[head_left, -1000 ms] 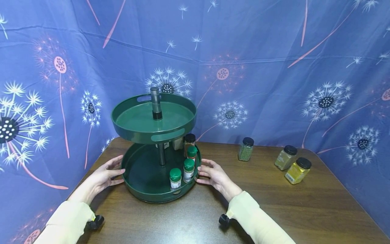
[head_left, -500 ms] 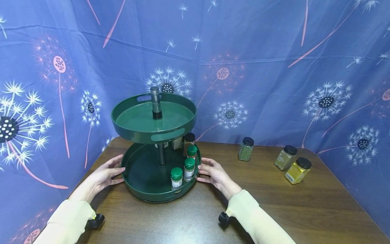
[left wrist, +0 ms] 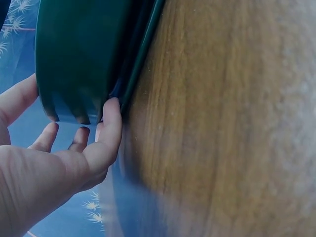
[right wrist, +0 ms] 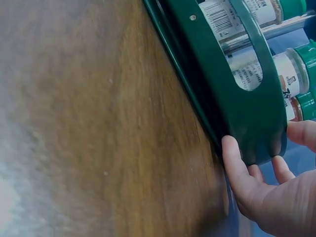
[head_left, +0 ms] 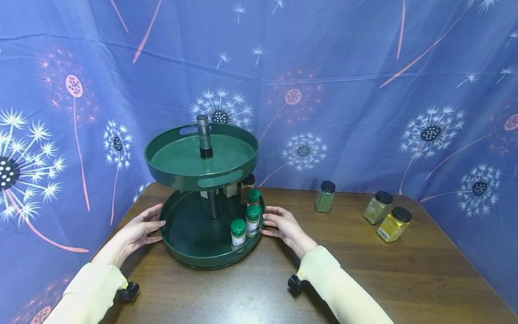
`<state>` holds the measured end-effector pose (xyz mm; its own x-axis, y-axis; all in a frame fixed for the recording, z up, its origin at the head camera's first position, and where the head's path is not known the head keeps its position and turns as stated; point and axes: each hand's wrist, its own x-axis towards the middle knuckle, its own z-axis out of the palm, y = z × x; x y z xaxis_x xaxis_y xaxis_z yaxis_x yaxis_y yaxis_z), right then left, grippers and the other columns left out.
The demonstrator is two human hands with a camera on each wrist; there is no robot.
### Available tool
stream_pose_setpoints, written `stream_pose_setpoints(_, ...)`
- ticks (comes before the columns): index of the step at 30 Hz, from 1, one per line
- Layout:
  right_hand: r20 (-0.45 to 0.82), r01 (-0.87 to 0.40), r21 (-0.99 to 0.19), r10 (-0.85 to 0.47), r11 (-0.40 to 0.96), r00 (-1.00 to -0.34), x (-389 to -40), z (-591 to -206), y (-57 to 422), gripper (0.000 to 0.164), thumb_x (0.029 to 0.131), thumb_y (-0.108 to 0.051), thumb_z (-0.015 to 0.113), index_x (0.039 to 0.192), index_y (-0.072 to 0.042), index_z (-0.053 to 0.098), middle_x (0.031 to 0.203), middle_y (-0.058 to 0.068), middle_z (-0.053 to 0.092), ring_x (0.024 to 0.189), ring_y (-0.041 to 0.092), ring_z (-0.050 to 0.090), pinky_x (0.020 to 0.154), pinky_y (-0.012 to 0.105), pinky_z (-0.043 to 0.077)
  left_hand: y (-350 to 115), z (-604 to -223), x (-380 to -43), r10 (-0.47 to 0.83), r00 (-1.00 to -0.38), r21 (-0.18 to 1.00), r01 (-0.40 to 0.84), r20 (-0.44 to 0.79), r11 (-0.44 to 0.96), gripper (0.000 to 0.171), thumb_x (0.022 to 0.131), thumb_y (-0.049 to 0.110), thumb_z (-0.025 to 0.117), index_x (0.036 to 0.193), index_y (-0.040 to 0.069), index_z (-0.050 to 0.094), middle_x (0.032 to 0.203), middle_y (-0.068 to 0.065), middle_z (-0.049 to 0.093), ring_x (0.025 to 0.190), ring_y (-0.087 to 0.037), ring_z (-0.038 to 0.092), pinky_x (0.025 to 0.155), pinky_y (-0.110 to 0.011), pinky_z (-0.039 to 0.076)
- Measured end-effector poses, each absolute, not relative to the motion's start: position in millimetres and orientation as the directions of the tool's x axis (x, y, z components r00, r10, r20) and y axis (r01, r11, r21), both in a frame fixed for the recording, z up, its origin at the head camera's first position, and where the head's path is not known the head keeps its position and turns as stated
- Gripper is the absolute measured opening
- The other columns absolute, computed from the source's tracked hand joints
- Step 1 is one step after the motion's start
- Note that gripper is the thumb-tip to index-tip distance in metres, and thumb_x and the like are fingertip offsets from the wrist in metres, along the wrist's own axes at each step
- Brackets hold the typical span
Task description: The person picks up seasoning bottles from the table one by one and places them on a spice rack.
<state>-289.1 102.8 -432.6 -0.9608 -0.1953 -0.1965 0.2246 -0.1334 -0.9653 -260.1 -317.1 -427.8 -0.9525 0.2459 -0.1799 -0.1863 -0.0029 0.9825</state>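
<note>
A green two-tier turntable has a deep round upper tray [head_left: 190, 173], a metal post [head_left: 204, 130] and a lower tray [head_left: 194, 260]. My left hand [head_left: 135, 234] touches the lower tray's left side with spread fingers, thumb at the rim. On the opposite side, the fingertips of my right hand [head_left: 285, 227] lie against the outer wall, with the thumb near the rim. Inside the lower tray's right part stand spice jars with green caps: a front jar [head_left: 238, 234], one behind it [head_left: 252, 220] and a reddish one [head_left: 253, 198]. A black-capped jar [head_left: 247, 184] is farther back, partly hidden.
To the right on the wooden table [head_left: 344, 279] stand black-capped jars: a green herb jar [head_left: 325, 198], an olive jar [head_left: 377, 208] and a yellow jar [head_left: 393, 226]. A blue dandelion-print cloth [head_left: 348, 108] hangs behind and beside the table.
The lower tray has turned a little, its front jars shifting right and back. Both hands stay at its sides. The upper tray shows no clear turn, and the head view has shifted slightly.
</note>
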Motion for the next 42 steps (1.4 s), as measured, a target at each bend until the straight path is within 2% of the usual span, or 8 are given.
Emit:
stream_pose_setpoints(10, -0.164, 0.179, -0.98, -0.16, -0.089, -0.973, -302.5, -431.8, 102.9, 0.037, 0.092, -0.007, 0.056, 0.127, 0.002, 0.051, 0.105, 0.014, 0.059, 0.086, 0.023, 0.062, 0.08, 0.047, 0.053, -316.2, -428.3, -261.8, 0.24, -0.953, 0.982, -0.188, -0.184, 0.006, 0.077, 0.095, 0.01, 0.053, 0.152, 0.012, 0.002, 0.154, -0.023, -0.004, 0.121, -0.019, 0.04, 0.093, -0.047, 0.043)
stream_pose_setpoints(21, -0.148, 0.157, -0.986, -0.141, -0.056, -0.979, -315.1, -435.2, 105.2, 0.031, 0.092, -0.011, 0.058, 0.121, 0.0, 0.058, 0.104, 0.015, 0.064, 0.085, 0.023, 0.065, 0.077, 0.044, 0.054, -316.6, -427.9, -262.1, 0.244, -0.953, 0.982, -0.188, -0.179, -0.012, 0.077, 0.095, 0.01, 0.054, 0.153, 0.013, 0.003, 0.154, -0.022, -0.002, 0.111, -0.008, 0.046, 0.09, -0.044, 0.044)
stream_pose_setpoints(25, -0.13, 0.135, -0.99, -0.125, -0.029, -0.984, -319.9, -435.0, 104.5, 0.03, 0.092, -0.011, 0.059, 0.119, 0.001, 0.059, 0.103, 0.014, 0.064, 0.081, 0.022, 0.065, 0.075, 0.043, 0.055, -317.3, -427.1, -262.6, 0.247, -0.953, 0.983, -0.184, -0.177, -0.008, 0.077, 0.095, 0.009, 0.053, 0.153, 0.014, 0.003, 0.155, -0.023, -0.006, 0.122, -0.02, 0.039, 0.091, -0.045, 0.044)
stream_pose_setpoints(28, -0.122, 0.124, -0.992, -0.116, -0.008, -0.986, -322.6, -433.8, 102.8, 0.029, 0.092, -0.011, 0.059, 0.118, 0.001, 0.06, 0.102, 0.012, 0.063, 0.078, 0.021, 0.065, 0.075, 0.043, 0.055, -317.1, -426.8, -262.1, 0.242, -0.954, 0.983, -0.186, -0.178, -0.008, 0.077, 0.095, 0.009, 0.053, 0.153, 0.014, 0.003, 0.155, -0.023, -0.009, 0.132, -0.033, 0.026, 0.091, -0.045, 0.043)
stream_pose_setpoints(31, -0.128, 0.129, -0.992, -0.1, 0.0, -0.987, -324.5, -433.0, 101.3, 0.028, 0.092, -0.012, 0.059, 0.117, 0.0, 0.062, 0.1, 0.011, 0.064, 0.075, 0.019, 0.064, 0.075, 0.043, 0.055, -316.3, -426.8, -261.3, 0.242, -0.953, 0.981, -0.191, -0.182, -0.013, 0.077, 0.095, 0.009, 0.053, 0.153, 0.015, 0.002, 0.155, -0.023, -0.011, 0.135, -0.037, 0.017, 0.091, -0.044, 0.043)
stream_pose_setpoints(33, -0.131, 0.131, -0.991, -0.089, -0.002, -0.987, -326.1, -432.9, 100.3, 0.027, 0.092, -0.012, 0.059, 0.116, 0.0, 0.062, 0.097, 0.01, 0.065, 0.074, 0.019, 0.064, 0.075, 0.044, 0.055, -316.1, -427.2, -261.1, 0.24, -0.953, 0.981, -0.193, -0.184, -0.016, 0.077, 0.095, 0.009, 0.053, 0.153, 0.015, 0.003, 0.155, -0.022, -0.01, 0.133, -0.034, 0.024, 0.091, -0.044, 0.043)
stream_pose_setpoints(37, -0.136, 0.137, -0.991, -0.076, -0.011, -0.988, -328.1, -432.3, 99.0, 0.027, 0.093, -0.013, 0.06, 0.115, 0.001, 0.063, 0.092, 0.009, 0.066, 0.072, 0.019, 0.064, 0.075, 0.045, 0.055, -317.0, -428.3, -261.5, 0.243, -0.954, 0.982, -0.187, -0.177, -0.017, 0.076, 0.095, 0.01, 0.054, 0.153, 0.014, 0.005, 0.155, -0.022, -0.005, 0.118, -0.014, 0.043, 0.09, -0.043, 0.043)
stream_pose_setpoints(42, -0.145, 0.146, -0.989, -0.088, -0.001, -0.985, -325.0, -430.3, 100.1, 0.028, 0.093, -0.015, 0.06, 0.116, 0.0, 0.062, 0.098, 0.009, 0.065, 0.075, 0.02, 0.064, 0.077, 0.046, 0.054, -317.9, -428.3, -262.1, 0.253, -0.952, 0.984, -0.18, -0.171, -0.01, 0.077, 0.095, 0.009, 0.054, 0.153, 0.013, 0.003, 0.155, -0.023, -0.006, 0.111, -0.006, 0.045, 0.09, -0.043, 0.043)
